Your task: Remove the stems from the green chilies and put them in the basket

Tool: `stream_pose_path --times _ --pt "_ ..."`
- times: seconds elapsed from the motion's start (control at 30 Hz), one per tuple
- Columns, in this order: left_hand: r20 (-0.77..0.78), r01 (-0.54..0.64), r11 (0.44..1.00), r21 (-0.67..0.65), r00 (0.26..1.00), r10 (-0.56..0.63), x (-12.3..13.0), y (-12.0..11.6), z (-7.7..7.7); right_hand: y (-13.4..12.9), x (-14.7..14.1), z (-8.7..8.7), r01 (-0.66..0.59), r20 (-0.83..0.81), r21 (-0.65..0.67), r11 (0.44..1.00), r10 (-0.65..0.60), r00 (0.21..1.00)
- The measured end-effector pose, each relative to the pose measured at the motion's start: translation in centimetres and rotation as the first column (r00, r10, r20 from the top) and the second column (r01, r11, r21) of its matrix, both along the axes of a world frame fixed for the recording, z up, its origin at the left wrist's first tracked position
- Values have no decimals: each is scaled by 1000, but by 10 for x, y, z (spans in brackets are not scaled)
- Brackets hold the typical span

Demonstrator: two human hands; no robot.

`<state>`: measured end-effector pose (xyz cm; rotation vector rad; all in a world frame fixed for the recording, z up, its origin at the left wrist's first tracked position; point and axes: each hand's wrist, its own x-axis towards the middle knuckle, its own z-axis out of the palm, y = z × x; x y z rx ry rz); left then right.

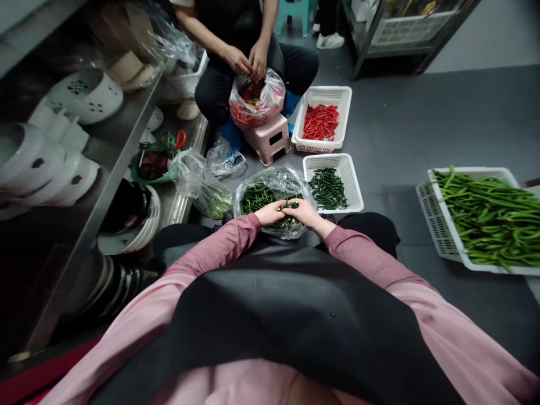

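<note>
From the head camera we look down at our bare left hand [271, 213] and right hand [305, 212], meeting over an open clear plastic bag [291, 179] of green chillies [255, 198] between our knees. Our right grip is closed on a few of these chillies; the left fingers meet it, though we cannot tell whether that grip holds any. Just right of the bag, a white basket [359, 198] holds more, while ahead a co-worker's hands [252, 59] reach into a bag of red chillies [244, 114].

rightmost basket [435, 228] — partly out of frame
</note>
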<state>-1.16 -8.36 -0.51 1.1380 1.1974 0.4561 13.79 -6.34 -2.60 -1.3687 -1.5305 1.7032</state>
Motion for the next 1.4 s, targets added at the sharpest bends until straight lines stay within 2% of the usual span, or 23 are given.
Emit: stream_pose_path --times 0.13,0.27,0.37,0.43,0.53,0.6,0.67,0.73,0.8,0.9,1.03,1.1,1.23,1.33,1.37,1.4 --pt "45 -124 992 18 991 123 -3 5 -5 4 1 1 110 -145 -53 993 -116 983" --pt "39 -179 981 -80 982 183 -11 6 -12 11 6 7 194 -368 -195 962 -255 894" --pt "65 -254 957 -139 962 265 -17 5 -17 15 12 12 175 -468 -281 944 -294 833" --pt "65 -284 947 -153 953 297 -19 4 -18 17 16 15 142 -475 -276 951 -263 840" --pt "29 -309 941 -140 948 316 -21 4 -14 17 19 13 32 -372 -188 982 -102 923" --pt "1 -317 942 -105 948 319 -21 6 -10 16 19 8 -69 -195 -88 994 50 979" --pt "-25 -307 950 -49 952 306 -18 6 -6 14 17 2 -136 43 59 989 134 990" --pt "-61 -280 960 27 958 281 -13 5 -3 11 14 -3 -172 236 224 959 118 965" --pt "-119 -255 961 107 956 267 -7 3 -4 8 12 -6 -206 314 337 919 97 944" --pt "-239 -266 939 217 918 315 -2 5 -16 7 10 -12 -236 357 409 882 84 930" --pt "-299 -172 925 340 912 280 1 10 -31 4 10 -18 -264 493 419 869 27 870" --pt "-318 -165 928 333 907 275 3 10 -32 2 11 -19 -255 491 442 860 6 871" --pt "-392 -138 965 223 893 218 5 12 -21 1 12 -12 -178 353 489 854 -7 936" --pt "-524 -86 970 226 829 196 -4 8 -7 2 17 4 84 156 418 905 -163 974" --pt "-570 -58 967 250 798 195 -8 4 -3 3 20 9 200 77 349 915 -240 968" --pt "-592 -38 966 254 784 186 -12 0 0 5 23 14 238 55 290 927 -264 963"
